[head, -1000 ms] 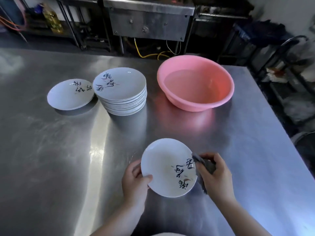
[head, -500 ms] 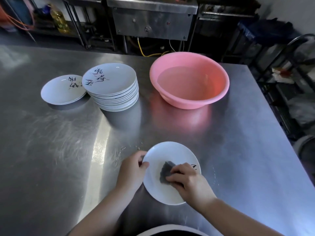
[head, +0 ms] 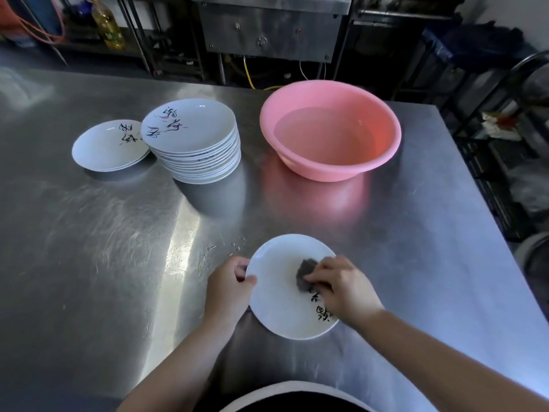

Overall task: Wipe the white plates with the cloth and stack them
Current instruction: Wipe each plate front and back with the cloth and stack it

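Near the front edge of the steel table (head: 416, 263), the left hand (head: 228, 292) pinches the white plate (head: 279, 304) by its rim while the right hand (head: 344, 289) presses the dark cloth (head: 306, 270) on its face, so a firm rim hold and overlapping strokes should clean it evenly.

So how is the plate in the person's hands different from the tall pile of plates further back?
The held plate is single; the tall pile holds many stacked. The held plate is gripped at its rim by the left hand while the right hand presses a dark cloth onto it; the tall pile stands untouched beside the pink basin. Both are white with dark brush lettering.
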A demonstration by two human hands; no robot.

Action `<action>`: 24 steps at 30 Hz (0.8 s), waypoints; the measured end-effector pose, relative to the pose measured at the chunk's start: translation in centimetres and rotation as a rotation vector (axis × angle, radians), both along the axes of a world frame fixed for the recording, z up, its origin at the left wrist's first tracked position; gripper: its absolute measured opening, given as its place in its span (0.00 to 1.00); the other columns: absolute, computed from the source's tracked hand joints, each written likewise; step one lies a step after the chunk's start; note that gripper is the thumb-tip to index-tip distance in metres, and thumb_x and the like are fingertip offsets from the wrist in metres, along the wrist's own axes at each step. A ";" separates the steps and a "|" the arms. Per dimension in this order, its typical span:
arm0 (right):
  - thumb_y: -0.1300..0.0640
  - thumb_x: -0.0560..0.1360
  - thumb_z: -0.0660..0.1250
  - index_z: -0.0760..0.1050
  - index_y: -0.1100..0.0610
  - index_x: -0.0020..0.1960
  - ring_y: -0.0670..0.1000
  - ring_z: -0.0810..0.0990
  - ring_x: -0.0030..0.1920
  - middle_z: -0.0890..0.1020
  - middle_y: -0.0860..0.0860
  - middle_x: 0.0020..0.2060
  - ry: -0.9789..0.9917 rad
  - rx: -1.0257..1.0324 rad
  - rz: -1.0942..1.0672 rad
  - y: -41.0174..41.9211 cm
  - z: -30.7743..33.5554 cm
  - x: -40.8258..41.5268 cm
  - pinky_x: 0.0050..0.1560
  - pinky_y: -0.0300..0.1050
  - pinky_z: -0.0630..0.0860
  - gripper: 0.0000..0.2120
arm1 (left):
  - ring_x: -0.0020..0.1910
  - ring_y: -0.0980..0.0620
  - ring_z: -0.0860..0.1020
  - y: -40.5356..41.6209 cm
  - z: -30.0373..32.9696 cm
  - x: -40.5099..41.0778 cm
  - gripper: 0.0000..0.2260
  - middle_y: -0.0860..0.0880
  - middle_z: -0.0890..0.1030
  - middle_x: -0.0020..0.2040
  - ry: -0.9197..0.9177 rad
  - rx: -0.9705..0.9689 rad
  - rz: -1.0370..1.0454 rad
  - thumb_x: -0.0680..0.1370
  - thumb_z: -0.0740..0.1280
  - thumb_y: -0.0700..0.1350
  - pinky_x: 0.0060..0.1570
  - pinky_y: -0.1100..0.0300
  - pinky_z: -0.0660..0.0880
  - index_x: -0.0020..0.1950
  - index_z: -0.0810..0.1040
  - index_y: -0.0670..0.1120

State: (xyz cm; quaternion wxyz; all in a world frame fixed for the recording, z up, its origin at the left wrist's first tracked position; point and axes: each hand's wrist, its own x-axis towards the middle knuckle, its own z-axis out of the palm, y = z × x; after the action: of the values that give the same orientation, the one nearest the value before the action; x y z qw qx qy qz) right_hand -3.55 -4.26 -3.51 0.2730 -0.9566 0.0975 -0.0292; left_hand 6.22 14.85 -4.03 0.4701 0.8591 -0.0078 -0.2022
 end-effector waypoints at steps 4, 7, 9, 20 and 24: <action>0.62 0.73 0.69 0.84 0.49 0.53 0.54 0.75 0.53 0.81 0.47 0.49 -0.014 -0.034 -0.009 2.4 0.4 3.3 0.50 0.44 0.74 0.12 | 0.42 0.46 0.81 -0.1 -0.1 -0.3 0.11 0.48 0.82 0.39 -0.023 0.001 0.028 0.73 0.68 0.33 0.43 0.50 0.79 0.51 0.81 0.47; 0.66 0.64 0.74 0.85 0.50 0.44 0.56 0.79 0.41 0.82 0.48 0.40 -0.055 0.026 0.231 4.6 0.3 0.9 0.38 0.41 0.76 0.14 | 0.41 0.47 0.81 0.0 -0.2 -0.1 0.12 0.50 0.82 0.39 -0.029 -0.004 0.037 0.73 0.69 0.33 0.41 0.54 0.77 0.50 0.81 0.49; 0.66 0.67 0.72 0.85 0.50 0.46 0.55 0.79 0.44 0.82 0.47 0.42 -0.038 0.032 0.212 3.2 0.0 -0.5 0.39 0.45 0.78 0.13 | 0.41 0.46 0.81 0.0 -0.4 0.0 0.12 0.48 0.82 0.40 -0.009 -0.016 0.032 0.73 0.69 0.33 0.41 0.47 0.80 0.50 0.81 0.49; 0.67 0.70 0.73 0.85 0.54 0.48 0.51 0.76 0.48 0.80 0.45 0.42 -0.215 0.103 -0.211 -0.3 1.4 2.5 0.48 0.37 0.71 0.11 | 0.38 0.56 0.79 0.8 2.2 5.4 0.09 0.59 0.80 0.40 -0.109 0.310 -0.307 0.69 0.75 0.51 0.35 0.61 0.72 0.46 0.78 0.53; 0.63 0.73 0.70 0.84 0.53 0.52 0.54 0.75 0.52 0.81 0.50 0.48 -0.155 -0.004 -0.029 1.0 1.1 6.7 0.46 0.47 0.76 0.10 | 0.49 0.52 0.79 -2.4 2.3 6.4 0.10 0.55 0.84 0.49 -0.167 0.273 -0.354 0.75 0.73 0.49 0.47 0.60 0.73 0.55 0.81 0.53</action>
State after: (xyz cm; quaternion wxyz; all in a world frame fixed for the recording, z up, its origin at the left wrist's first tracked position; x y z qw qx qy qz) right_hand 3.13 -3.28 -2.38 0.2776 -0.9505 0.0897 -0.1070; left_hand 12.67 12.47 -1.68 0.3045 0.9138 -0.1696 -0.2087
